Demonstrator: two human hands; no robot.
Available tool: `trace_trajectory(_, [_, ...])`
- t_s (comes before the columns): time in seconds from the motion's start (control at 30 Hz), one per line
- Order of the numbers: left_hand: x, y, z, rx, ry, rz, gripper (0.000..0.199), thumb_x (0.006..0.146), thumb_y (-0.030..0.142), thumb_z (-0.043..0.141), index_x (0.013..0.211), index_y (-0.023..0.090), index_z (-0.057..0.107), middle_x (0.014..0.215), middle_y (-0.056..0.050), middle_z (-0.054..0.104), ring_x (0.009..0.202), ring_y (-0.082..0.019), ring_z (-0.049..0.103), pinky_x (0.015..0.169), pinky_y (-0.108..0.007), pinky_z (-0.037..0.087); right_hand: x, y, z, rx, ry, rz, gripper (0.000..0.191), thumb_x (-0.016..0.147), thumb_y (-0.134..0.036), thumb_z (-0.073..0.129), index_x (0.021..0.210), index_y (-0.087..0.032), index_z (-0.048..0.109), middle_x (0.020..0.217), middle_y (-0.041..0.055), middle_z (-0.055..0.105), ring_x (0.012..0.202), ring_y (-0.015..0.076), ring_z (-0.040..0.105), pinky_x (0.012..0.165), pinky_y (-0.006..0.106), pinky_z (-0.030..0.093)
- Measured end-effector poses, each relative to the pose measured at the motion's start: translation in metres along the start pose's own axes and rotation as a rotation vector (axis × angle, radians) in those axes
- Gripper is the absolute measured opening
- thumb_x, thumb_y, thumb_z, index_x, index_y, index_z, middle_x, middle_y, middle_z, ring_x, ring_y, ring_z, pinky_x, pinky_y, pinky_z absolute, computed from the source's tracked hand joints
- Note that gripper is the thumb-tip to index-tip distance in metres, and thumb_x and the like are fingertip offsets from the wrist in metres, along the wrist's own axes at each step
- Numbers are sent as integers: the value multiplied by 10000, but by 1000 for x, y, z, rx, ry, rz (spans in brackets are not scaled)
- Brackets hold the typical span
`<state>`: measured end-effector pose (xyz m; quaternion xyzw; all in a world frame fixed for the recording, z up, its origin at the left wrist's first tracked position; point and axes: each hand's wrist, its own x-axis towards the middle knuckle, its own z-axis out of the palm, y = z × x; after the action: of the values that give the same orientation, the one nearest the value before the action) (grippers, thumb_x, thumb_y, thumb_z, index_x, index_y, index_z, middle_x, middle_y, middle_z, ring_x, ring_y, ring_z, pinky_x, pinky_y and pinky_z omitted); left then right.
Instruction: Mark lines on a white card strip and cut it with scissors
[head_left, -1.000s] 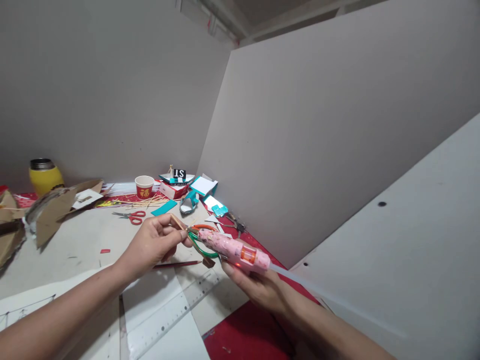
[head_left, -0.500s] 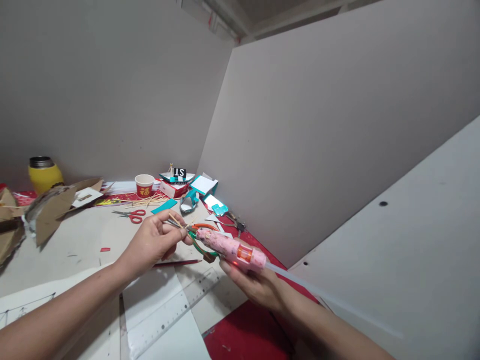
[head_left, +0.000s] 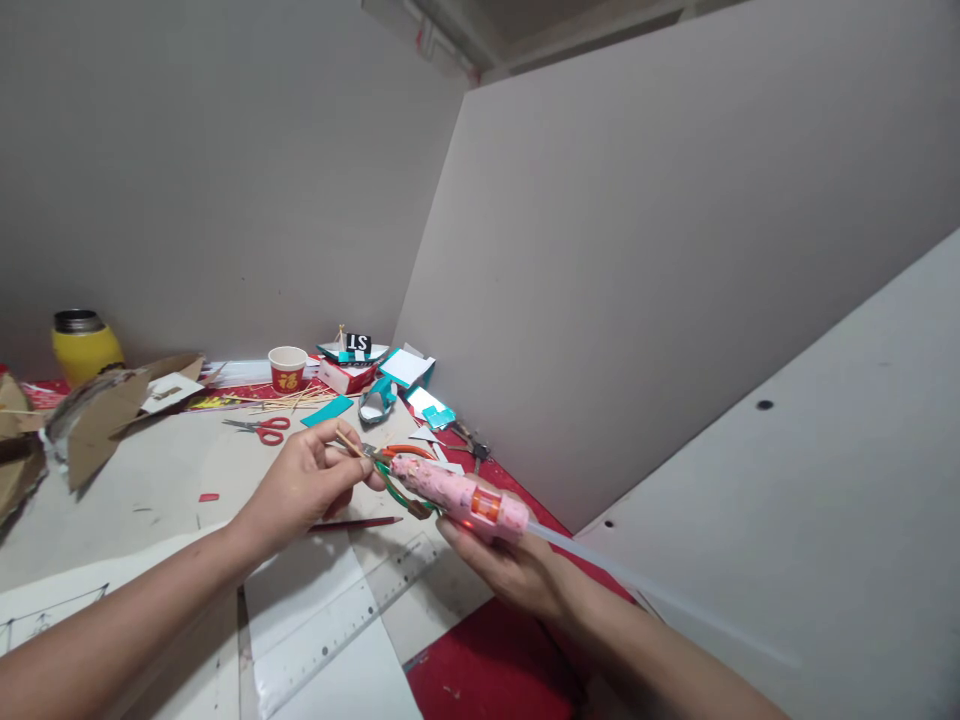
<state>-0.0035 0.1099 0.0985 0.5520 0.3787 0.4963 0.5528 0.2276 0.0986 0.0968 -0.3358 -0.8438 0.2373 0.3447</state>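
My right hand (head_left: 510,560) is wrapped round a pink hot glue gun (head_left: 442,487), with a clear glue stick (head_left: 577,548) running out of its back end. A small red light glows on the gun's side. My left hand (head_left: 315,470) pinches a thin wooden stick (head_left: 347,440) just ahead of the gun's nozzle end. Whether nozzle and stick touch is too small to tell. Pliers with orange and green handles (head_left: 409,452) lie on the table behind and below the gun, partly covered by it. A dark red pencil (head_left: 356,524) rests under my left wrist.
Red-handled scissors (head_left: 271,431), a paper cup (head_left: 288,370) and loose wooden sticks (head_left: 300,398) lie beyond my hands. A small model boat (head_left: 352,350) stands in the corner. Torn cardboard (head_left: 105,425) and a yellow bottle (head_left: 88,350) are at left. A clear ruler (head_left: 345,625) lies in front.
Both hands, the glue gun and the stick keep nearly the same pose. The whole view has shifted very slightly.
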Motion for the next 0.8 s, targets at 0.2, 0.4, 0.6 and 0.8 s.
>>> trace_trajectory(0.2, [-1,1,0,2,28,1,156,775,255,622,770,196,478,690,-23,725,343,-42,403,341,-155,265,0,1,-2,-13,-44,-10,253,936,-395,518,1015,-224,687,764,45,671,731,210,653,732,334,583])
trace_trajectory(0.4, [1,-1,0,-29,30,7,153,770,247,632,774,197,488,693,-16,723,334,-41,393,340,-162,273,-2,4,-5,-42,-80,4,259,945,-389,505,1045,-233,686,797,50,690,816,227,667,779,340,582])
trace_trajectory(0.6, [0,-4,-1,-12,26,0,142,792,244,616,798,205,480,689,-1,722,337,-47,395,338,-163,272,0,1,-6,-97,-106,-1,253,946,-381,495,1028,-232,683,799,52,689,755,221,662,750,342,581])
trace_trajectory(0.8, [0,-5,-1,-20,33,0,147,787,242,615,798,205,473,679,-4,720,333,-48,389,335,-165,269,1,1,-3,-93,-92,-7,223,934,-399,524,998,-247,674,755,34,676,716,208,652,750,333,573])
